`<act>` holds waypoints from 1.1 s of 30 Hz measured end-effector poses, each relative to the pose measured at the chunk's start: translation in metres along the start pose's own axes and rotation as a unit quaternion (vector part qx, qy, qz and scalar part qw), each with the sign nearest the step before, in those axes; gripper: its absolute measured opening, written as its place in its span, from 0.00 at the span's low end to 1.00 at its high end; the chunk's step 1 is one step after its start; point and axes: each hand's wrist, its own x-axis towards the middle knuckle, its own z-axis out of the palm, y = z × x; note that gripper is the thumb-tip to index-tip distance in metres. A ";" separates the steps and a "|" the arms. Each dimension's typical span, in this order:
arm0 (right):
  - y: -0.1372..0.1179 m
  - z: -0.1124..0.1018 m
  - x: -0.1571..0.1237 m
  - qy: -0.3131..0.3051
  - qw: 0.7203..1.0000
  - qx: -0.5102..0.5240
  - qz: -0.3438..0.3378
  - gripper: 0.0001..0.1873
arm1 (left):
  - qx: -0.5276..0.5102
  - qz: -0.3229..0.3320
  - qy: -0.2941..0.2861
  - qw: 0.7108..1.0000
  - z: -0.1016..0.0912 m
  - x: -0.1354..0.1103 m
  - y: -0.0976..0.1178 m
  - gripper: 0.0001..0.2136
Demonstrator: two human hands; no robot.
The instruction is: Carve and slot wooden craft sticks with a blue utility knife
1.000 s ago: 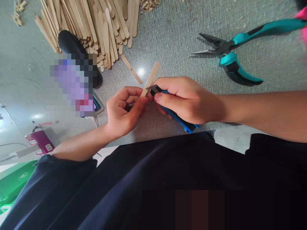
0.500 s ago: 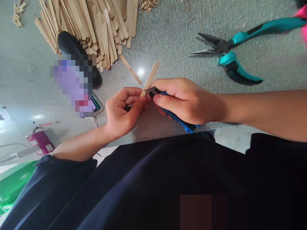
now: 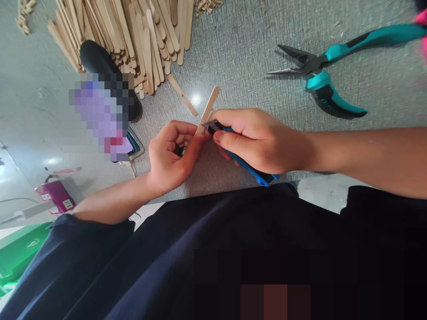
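A stick point(image 3: 209, 108) is pinched by the left hand point(image 3: 171, 155) for steadiness near a knife point(image 3: 247, 166) gripped by the right hand point(image 3: 258, 142), contact being unclear.

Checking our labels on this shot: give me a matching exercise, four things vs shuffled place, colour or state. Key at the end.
Things:
1. blue cutter
2. pliers
3. stick nearest the blue cutter
4. stick pile

Matches:
A. pinched in the left grip
B. heaped on the table
C. held in the right grip
D. teal and black handles, spread open

Pairs: 1-C, 2-D, 3-A, 4-B
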 end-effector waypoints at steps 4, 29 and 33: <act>-0.001 -0.001 0.001 -0.004 1.000 -0.004 0.013 0.17 | 0.059 0.055 0.020 0.997 0.002 -0.002 -0.002 0.07; -0.001 -0.005 0.006 -0.057 0.994 0.085 0.034 0.21 | 0.037 0.013 -0.015 0.999 -0.006 0.005 0.003 0.07; -0.002 -0.008 0.006 -0.070 0.993 0.084 0.037 0.19 | 0.007 -0.005 -0.026 1.000 -0.004 0.005 0.006 0.06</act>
